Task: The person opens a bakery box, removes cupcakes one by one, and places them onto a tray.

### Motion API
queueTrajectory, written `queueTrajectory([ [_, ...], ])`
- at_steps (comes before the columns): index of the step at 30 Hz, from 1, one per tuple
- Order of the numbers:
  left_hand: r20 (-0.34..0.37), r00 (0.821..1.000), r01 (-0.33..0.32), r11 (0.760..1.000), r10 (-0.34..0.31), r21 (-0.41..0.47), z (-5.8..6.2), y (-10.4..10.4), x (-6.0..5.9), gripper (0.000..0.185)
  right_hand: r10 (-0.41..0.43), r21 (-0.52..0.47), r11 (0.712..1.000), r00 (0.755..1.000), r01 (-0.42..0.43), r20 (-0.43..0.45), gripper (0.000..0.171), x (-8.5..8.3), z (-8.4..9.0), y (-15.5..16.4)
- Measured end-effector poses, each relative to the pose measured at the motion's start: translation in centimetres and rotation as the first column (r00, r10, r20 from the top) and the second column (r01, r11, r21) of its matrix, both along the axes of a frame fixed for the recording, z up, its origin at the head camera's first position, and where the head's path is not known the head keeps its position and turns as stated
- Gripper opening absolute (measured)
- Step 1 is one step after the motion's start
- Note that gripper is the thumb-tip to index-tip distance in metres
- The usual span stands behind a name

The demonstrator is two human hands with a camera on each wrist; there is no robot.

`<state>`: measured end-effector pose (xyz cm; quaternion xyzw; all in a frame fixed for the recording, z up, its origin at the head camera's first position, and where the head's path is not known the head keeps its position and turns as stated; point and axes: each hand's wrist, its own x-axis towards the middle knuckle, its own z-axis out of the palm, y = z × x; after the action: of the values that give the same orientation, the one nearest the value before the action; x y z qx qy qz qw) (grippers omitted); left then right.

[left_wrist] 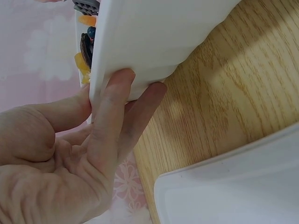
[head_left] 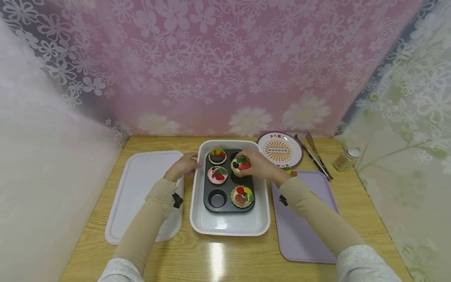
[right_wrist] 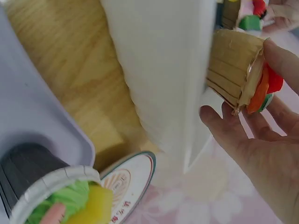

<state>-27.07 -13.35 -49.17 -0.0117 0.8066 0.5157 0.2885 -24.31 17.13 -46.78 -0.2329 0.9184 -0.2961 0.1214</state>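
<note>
Pink wall (head_left: 211,58) stands far back. Right hand (head_left: 261,163) pinches a tart (head_left: 241,166) over the right side of the pan (head_left: 228,195); best keep it flat, squeeze softly. Left hand (head_left: 182,166) grips the left rim of the tub (head_left: 225,225).

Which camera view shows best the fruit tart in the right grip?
The right wrist view: the fruit tart appears large, its brown side visible. The head view shows it smaller, from above, partly covered by the right grip. I cannot identify it in the left wrist view.
</note>
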Motion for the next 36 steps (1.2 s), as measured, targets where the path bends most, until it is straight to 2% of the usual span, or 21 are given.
queueTrajectory([
  [8,0.006,1.0,0.005,1.0,-0.005,-0.013,-0.1,0.1,0.1,0.053,-0.043,-0.026,0.999,0.999,0.042,-0.03,0.06,-0.2,0.6,1.3],
  [15,0.009,1.0,0.009,1.0,-0.009,0.016,-0.4,0.0,-0.1,0.053,-0.112,-0.075,0.991,0.993,0.114,0.031,0.061,0.4,2.1,2.8],
  [20,0.02,1.0,0.001,1.0,-0.001,0.027,-0.3,-0.2,0.0,0.053,-0.15,-0.055,0.987,0.989,0.151,0.015,0.062,0.6,2.8,4.9],
  [28,0.006,1.0,0.018,1.0,-0.018,0.022,-0.1,-0.4,0.2,0.051,-0.197,-0.001,0.98,0.976,0.198,-0.092,0.066,1.1,3.0,8.7],
  [36,-0.003,1.0,0.014,1.0,-0.014,0.026,-0.5,-0.5,0.1,0.052,-0.301,-0.004,0.954,0.952,0.301,-0.05,0.067,2.1,2.8,12.4],
])
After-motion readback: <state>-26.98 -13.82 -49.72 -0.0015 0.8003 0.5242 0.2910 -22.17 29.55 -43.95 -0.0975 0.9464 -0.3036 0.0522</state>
